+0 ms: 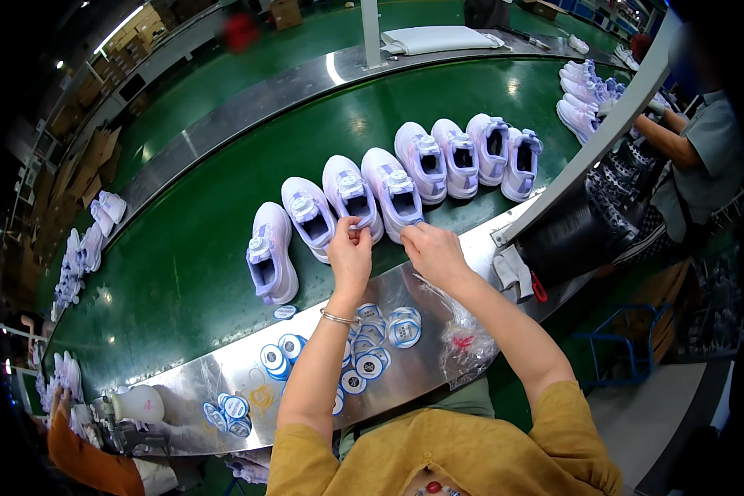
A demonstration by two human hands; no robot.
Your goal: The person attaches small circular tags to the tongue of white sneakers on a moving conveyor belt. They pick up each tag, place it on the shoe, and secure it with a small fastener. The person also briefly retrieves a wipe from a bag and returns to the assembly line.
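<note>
Several white and lavender sneakers stand in a slanting row on the green belt, toes pointing away from me. My left hand [351, 255] pinches the heel loop of the third sneaker [347, 179] from the left. Beside it, my right hand [431, 255] has its fingertips closed at the heel of the fourth sneaker [386, 175]; the fingers partly cover what they grip. Below my hands, round blue-and-white tags [370, 335] lie in overlapping piles on the metal ledge [306, 388]. A single tag [284, 312] rests near the heel of the leftmost sneaker [270, 248].
Crumpled clear plastic [465, 339] lies by my right forearm. A slanted pale post [587, 149] rises on the right, with a grey cloth [512, 273] near its foot. Co-workers handle sneakers at the far right and lower left. A white spool [138, 403] stands at the ledge's left end.
</note>
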